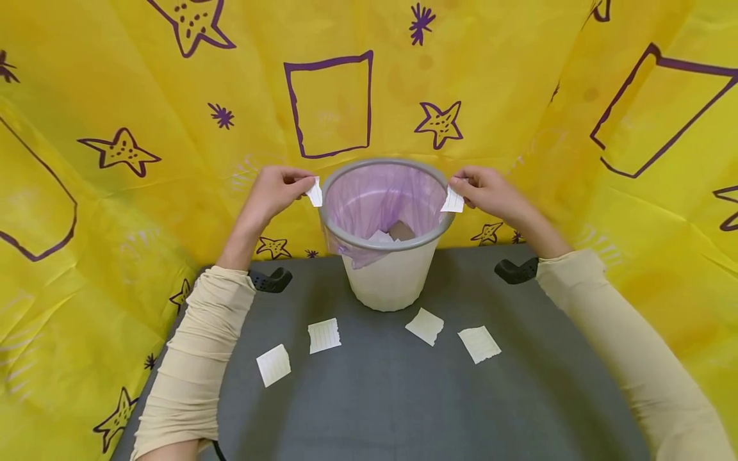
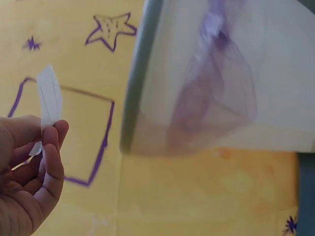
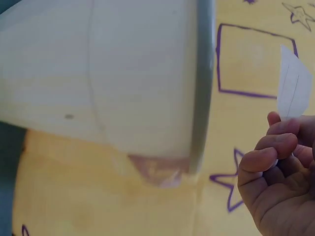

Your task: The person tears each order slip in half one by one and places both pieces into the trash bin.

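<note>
A white wastebasket (image 1: pixel 387 282) with a grey rim and a purple bag liner (image 1: pixel 369 192) stands at the back of the table. Scraps of paper (image 1: pixel 382 237) lie inside it. Left of the rim, my left hand (image 1: pixel 279 190) pinches a small piece of lined paper (image 1: pixel 315 192) between thumb and fingers; the left wrist view shows this paper (image 2: pixel 50 96) upright. My right hand (image 1: pixel 487 191) pinches another lined piece of paper (image 1: pixel 453 200) at the right side of the rim, seen too as a paper (image 3: pixel 294 83) in the right wrist view.
Two torn lined papers lie on the grey table (image 1: pixel 369 397) at left, a nearer one (image 1: pixel 273 365) and a farther one (image 1: pixel 325 335). Two more, one (image 1: pixel 425 326) and another (image 1: pixel 480 344), lie at right. A yellow patterned sheet (image 1: pixel 346 38) hangs behind and at both sides.
</note>
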A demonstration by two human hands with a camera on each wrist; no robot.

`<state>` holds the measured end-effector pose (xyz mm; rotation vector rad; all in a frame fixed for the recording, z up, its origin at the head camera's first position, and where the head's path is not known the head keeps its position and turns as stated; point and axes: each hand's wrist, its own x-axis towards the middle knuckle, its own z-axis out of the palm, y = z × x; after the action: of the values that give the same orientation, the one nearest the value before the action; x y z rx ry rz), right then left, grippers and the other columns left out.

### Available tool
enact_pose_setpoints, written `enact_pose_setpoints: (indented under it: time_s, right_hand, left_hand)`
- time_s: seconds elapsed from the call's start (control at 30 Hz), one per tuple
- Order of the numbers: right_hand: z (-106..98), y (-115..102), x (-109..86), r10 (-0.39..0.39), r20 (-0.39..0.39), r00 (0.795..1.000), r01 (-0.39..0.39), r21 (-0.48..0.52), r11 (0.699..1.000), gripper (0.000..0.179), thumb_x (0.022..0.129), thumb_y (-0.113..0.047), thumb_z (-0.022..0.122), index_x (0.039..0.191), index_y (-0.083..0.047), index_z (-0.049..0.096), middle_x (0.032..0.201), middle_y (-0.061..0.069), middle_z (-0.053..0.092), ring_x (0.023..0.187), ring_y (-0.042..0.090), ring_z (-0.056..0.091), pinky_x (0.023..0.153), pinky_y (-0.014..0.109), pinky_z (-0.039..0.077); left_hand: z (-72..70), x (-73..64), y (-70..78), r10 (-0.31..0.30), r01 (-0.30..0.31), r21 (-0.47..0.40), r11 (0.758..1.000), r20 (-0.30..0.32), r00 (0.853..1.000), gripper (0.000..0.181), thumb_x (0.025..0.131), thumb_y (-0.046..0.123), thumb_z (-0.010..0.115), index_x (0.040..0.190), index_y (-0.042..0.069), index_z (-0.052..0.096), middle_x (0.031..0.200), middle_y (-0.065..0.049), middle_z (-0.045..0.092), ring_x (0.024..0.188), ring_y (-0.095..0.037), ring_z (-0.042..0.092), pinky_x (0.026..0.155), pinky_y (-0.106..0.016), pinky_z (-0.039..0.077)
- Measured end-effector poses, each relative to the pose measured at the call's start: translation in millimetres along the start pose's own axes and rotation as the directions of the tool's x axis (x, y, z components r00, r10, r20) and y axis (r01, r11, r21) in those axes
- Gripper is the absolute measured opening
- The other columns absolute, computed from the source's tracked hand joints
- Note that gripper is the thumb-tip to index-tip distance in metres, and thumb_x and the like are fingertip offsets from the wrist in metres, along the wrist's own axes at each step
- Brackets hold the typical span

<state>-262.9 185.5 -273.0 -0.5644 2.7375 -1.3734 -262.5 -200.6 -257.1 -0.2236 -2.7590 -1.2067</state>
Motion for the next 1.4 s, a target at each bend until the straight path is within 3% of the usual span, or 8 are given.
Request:
enact_pose_setpoints:
  time_s: [0.33,0.5,0.57,0.63,0.73,0.8,1.1,1.4]
  right_hand:
    - [27.8,-18.2,21.7,-0.037,0.047,0.998,0.034,0.067,0.997,0.028,0.101,-0.026,0.052,0.105,0.0,0.061,0.066,0.002,0.047,0.063,0.017,0.045,0.058,0.026,0.04]
    - [46.3,-29.6,31.4,-0.078,0.095,0.992,0.074,0.045,0.996,0.023,0.101,-0.021,0.052,0.105,0.0,0.062,0.063,0.001,0.045,0.058,0.016,0.043,0.053,0.025,0.036]
    - [52.2,-31.0,33.7,-0.095,0.096,0.991,0.094,0.015,0.996,0.022,0.1,-0.02,0.052,0.106,-0.001,0.063,0.066,0.005,0.05,0.06,0.017,0.046,0.055,0.025,0.039]
    - [57.6,-27.6,37.1,-0.134,0.091,0.987,0.139,-0.055,0.989,0.024,0.1,-0.021,0.053,0.11,-0.001,0.063,0.077,0.01,0.059,0.068,0.021,0.054,0.062,0.028,0.047]
    - [61.8,-27.6,37.7,-0.172,0.072,0.982,0.181,-0.154,0.971,0.031,0.101,-0.022,0.051,0.121,0.0,0.06,0.104,0.018,0.066,0.092,0.029,0.061,0.083,0.038,0.052]
    - [63.1,-26.7,38.3,-0.193,0.057,0.979,0.201,-0.195,0.96,0.035,0.101,-0.022,0.05,0.126,0.001,0.056,0.117,0.02,0.064,0.105,0.033,0.059,0.094,0.044,0.05]
    - [62.7,-23.6,37.5,-0.223,-0.008,0.975,0.212,-0.271,0.939,0.044,0.102,-0.028,0.043,0.134,0.0,0.053,0.136,0.02,0.054,0.13,0.036,0.045,0.111,0.051,0.033]
    - [49.5,-3.5,25.8,-0.094,-0.078,0.992,0.046,-0.48,0.876,0.068,0.095,-0.062,0.036,0.15,-0.021,0.037,0.158,0.017,0.028,0.145,0.043,0.022,0.114,0.067,0.006]
  left_hand:
    - [36.4,11.3,30.4,0.068,-0.061,-0.109,0.992,0.064,0.996,0.028,0.094,0.024,0.063,0.115,0.006,0.071,0.103,-0.014,0.07,0.09,-0.027,0.065,0.082,-0.035,0.055]
    - [57.1,16.4,35.4,0.09,-0.082,-0.09,0.993,0.09,0.992,0.024,0.094,0.023,0.063,0.111,0.008,0.073,0.091,-0.008,0.068,0.08,-0.02,0.061,0.072,-0.027,0.052]
    - [63.5,17.6,36.6,0.105,-0.102,-0.041,0.994,0.102,0.989,0.028,0.095,0.025,0.061,0.115,0.007,0.07,0.096,-0.01,0.068,0.084,-0.02,0.062,0.074,-0.027,0.052]
    - [67.6,17.3,38.2,0.12,-0.126,0.059,0.99,0.107,0.987,0.04,0.096,0.03,0.06,0.128,0.005,0.061,0.114,-0.014,0.066,0.102,-0.025,0.063,0.088,-0.034,0.052]
    - [70.0,15.7,39.3,0.123,-0.144,0.207,0.968,0.114,0.986,0.066,0.097,0.041,0.056,0.147,0.003,0.037,0.146,-0.019,0.046,0.134,-0.034,0.045,0.112,-0.046,0.038]
    - [70.2,14.4,40.1,0.117,-0.144,0.273,0.951,0.11,0.987,0.078,0.096,0.048,0.054,0.152,0.004,0.024,0.155,-0.018,0.032,0.143,-0.036,0.031,0.118,-0.049,0.027]
    - [75.8,12.1,38.2,0.142,-0.187,0.363,0.913,0.148,0.979,0.076,0.098,0.057,0.042,0.152,0.005,0.026,0.158,-0.015,0.03,0.147,-0.035,0.027,0.121,-0.048,0.022]
    - [70.6,13.7,17.1,0.083,-0.118,0.471,0.874,0.095,0.992,0.084,0.094,0.071,0.026,0.155,0.014,0.019,0.162,-0.018,0.015,0.148,-0.04,0.018,0.122,-0.054,0.013]
